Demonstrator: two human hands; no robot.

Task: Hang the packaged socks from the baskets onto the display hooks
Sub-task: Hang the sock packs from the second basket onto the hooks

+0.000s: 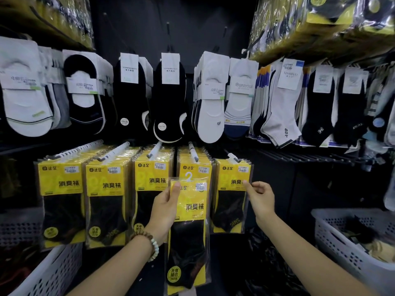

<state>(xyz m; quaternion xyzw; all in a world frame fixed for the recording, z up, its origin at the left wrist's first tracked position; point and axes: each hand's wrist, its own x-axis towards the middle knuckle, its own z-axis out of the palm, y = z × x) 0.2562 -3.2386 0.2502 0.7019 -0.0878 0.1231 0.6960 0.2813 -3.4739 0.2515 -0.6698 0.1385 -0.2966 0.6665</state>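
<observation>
My left hand point(165, 207) grips a yellow-and-black sock pack point(190, 218) by its upper left corner, thumb on the front. The pack hangs upright with its white hanger hook at the top, in front of the fourth hanging stack. My right hand point(259, 196) is at the right edge of the rightmost hung yellow pack point(232, 189), fingers curled, thumb and forefinger at the plastic edge. Whether it pinches the pack is unclear. Several display hooks point(193, 151) carry rows of the same yellow packs.
A white perforated basket point(333, 238) with sock packs stands at the lower right. Another white basket point(53, 272) sits at the lower left. Above hang rows of white and black socks point(166, 99). More yellow packs hang overhead at the top right point(320, 24).
</observation>
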